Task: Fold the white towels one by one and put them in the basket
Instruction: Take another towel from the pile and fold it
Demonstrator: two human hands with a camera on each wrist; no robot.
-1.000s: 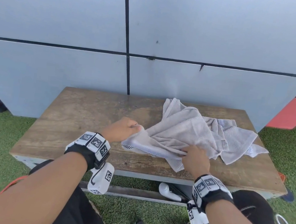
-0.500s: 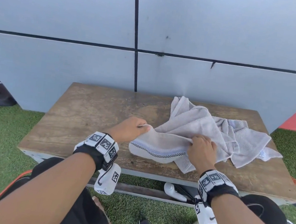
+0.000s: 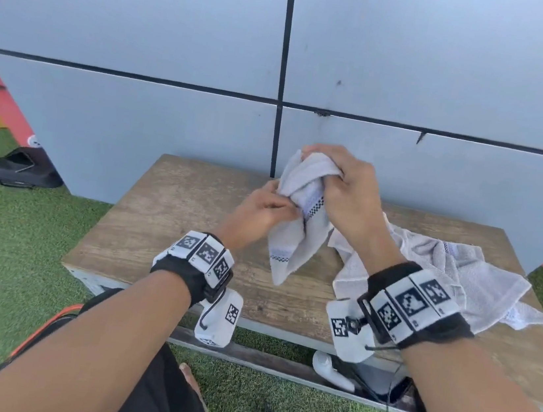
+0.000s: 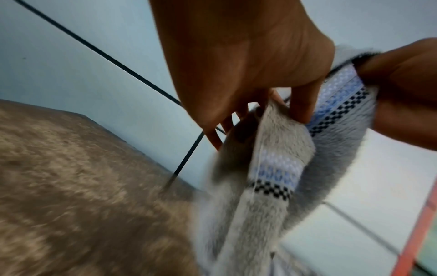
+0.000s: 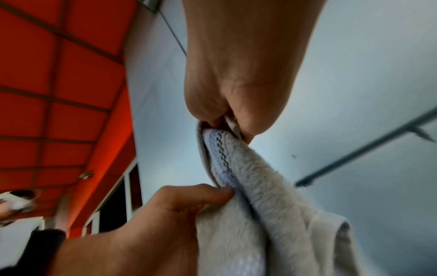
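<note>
Both hands hold one white towel (image 3: pixel 299 223) up in the air above the middle of the table (image 3: pixel 170 227). Right hand (image 3: pixel 347 195) bunches its top end in curled fingers; left hand (image 3: pixel 258 214) pinches the patterned border just below. The cloth hangs crumpled, its lower corner close over the wood. A second towel (image 3: pixel 460 282) lies rumpled at the right edge. No basket is in view. Judging by this, folding has barely started: next the hands should find two corners and spread the cloth flat.
</note>
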